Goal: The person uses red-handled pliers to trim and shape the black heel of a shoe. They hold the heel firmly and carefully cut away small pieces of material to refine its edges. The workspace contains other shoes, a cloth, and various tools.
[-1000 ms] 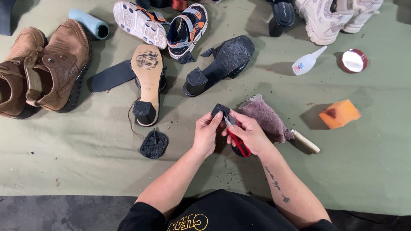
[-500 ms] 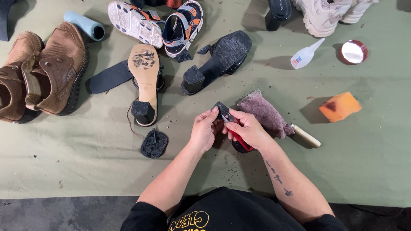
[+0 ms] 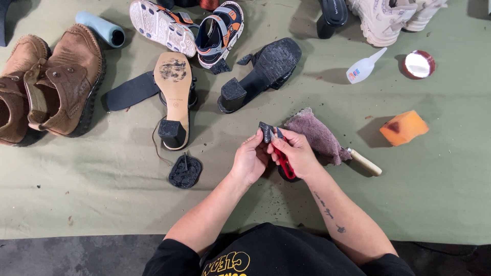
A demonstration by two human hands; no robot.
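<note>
Small dark rubber piece [image 3: 265,132] — pinched in the left hand [image 3: 250,159] fingertips, just left of the mauve cloth [image 3: 314,136]. The right hand [image 3: 296,153] is wrapped around a red-handled cutter [image 3: 283,162], its tip meeting the piece. Up and right of the cloth lies a white squeeze bottle [image 3: 362,68] with a small coloured label; beyond it — a round open tin [image 3: 418,64]. Right of the cloth sits an orange sponge [image 3: 404,128]. Both forearms converge from below, wrists bent inward.

Brown shoes [image 3: 56,92] matt leather; rag [image 3: 314,135] fuzzy cloth; table cover [image 3: 102,204] matt green fabric.
</note>
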